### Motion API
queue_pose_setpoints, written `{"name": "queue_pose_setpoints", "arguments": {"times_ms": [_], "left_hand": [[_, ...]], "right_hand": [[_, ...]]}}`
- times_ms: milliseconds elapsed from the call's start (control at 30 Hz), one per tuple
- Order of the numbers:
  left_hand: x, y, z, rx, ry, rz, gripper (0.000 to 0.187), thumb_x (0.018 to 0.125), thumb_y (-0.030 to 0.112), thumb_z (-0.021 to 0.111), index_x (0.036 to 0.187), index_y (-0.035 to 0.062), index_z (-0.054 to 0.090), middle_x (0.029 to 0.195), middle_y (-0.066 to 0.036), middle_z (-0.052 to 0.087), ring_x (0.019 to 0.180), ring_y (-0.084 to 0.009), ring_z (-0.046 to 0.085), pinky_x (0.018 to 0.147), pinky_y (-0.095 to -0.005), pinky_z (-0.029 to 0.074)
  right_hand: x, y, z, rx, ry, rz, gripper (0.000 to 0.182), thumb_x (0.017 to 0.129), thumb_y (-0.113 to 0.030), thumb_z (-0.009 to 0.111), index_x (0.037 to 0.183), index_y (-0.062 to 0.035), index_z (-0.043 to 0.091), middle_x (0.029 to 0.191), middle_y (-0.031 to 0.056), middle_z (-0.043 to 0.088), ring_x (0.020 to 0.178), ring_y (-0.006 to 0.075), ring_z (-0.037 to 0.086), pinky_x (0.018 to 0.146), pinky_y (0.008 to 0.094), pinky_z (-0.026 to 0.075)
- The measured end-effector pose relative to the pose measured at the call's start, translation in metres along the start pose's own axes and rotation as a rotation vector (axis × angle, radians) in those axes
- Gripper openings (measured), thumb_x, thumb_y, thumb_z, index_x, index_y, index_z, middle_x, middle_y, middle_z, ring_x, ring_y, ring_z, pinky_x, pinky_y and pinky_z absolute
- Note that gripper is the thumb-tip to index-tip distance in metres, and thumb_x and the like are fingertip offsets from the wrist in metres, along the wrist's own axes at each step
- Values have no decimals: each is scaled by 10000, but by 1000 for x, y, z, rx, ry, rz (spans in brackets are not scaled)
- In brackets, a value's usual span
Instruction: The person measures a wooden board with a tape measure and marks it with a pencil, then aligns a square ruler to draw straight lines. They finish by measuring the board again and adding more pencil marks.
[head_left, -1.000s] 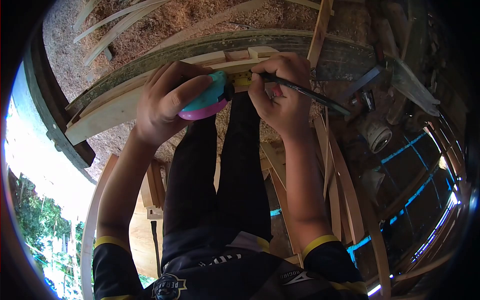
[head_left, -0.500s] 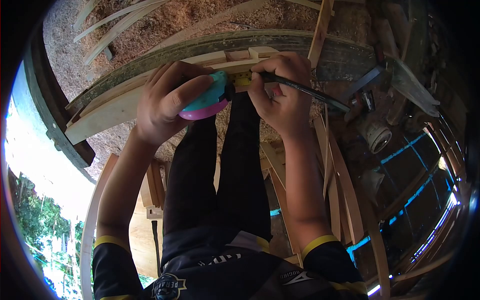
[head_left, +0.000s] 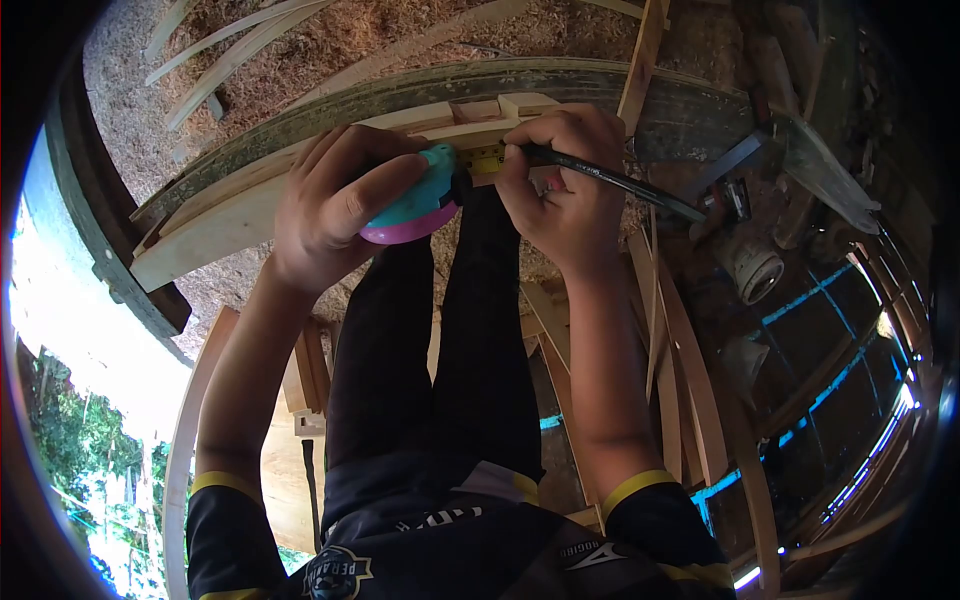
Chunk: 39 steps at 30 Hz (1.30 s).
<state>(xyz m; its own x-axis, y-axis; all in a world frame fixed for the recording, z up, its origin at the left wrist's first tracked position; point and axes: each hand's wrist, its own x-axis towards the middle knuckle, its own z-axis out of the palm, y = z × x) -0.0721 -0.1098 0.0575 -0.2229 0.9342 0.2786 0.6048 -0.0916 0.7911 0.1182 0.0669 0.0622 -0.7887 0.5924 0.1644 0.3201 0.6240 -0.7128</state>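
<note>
Your left hand (head_left: pixel 335 205) grips the tape measure (head_left: pixel 410 200) on the wood strip (head_left: pixel 230 215); right hand (head_left: pixel 565 190) fingers pinch the pencil (head_left: pixel 620 185), mark seemingly unfinished.

Tape measure (head_left: pixel 410 200): rounded case, teal top, pink underside, gripped in left hand (head_left: pixel 330 205), pressed against near edge of pale wooden plank (head_left: pixel 215 225). Short stretch of yellow blade (head_left: pixel 483 158) pulled out rightward, lying flat along plank's top near its near edge. Pencil (head_left: pixel 610 182): long, dark, slim, pinched in right hand (head_left: pixel 565 190), tip down on plank beside blade, shaft slanting off to right. Plank: long, light, unfinished, running left to right across green-stained workbench beam (head_left: pixel 420 85).
</note>
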Motion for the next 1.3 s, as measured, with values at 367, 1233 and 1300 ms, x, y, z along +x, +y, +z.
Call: {"name": "queue_pose_setpoints", "arguments": {"times_ms": [367, 1233, 1300], "left_hand": [[-1, 0, 0, 6, -1, -5, 764, 701, 103, 952, 1381, 194, 615, 1107, -96, 754, 920, -324, 750, 736, -430, 559], [-16, 60, -22, -73, 84, -34, 615, 827, 76, 923, 1343, 140, 595, 1262, -176, 776, 1077, -359, 786, 822, -445, 622], [-17, 84, -22, -230, 70, -274, 556, 833, 24, 895, 1303, 107, 611, 1275, -201, 759, 1082, -402, 778, 873, -459, 630]], "right_hand": [[-1, 2, 3, -20, 23, -13, 181, 765, -115, 794, 886, -153, 665, 842, 8, 662, 881, 253, 653, 895, 436, 452], [-28, -34, -70, 1, 72, 448, 53, 1067, -77, 699, 1037, -34, 695, 923, 111, 696, 833, 295, 679, 821, 419, 545], [-35, -38, -80, 30, 43, 403, 69, 1060, -86, 715, 1029, -29, 693, 910, 113, 687, 828, 296, 676, 797, 415, 541]]}}
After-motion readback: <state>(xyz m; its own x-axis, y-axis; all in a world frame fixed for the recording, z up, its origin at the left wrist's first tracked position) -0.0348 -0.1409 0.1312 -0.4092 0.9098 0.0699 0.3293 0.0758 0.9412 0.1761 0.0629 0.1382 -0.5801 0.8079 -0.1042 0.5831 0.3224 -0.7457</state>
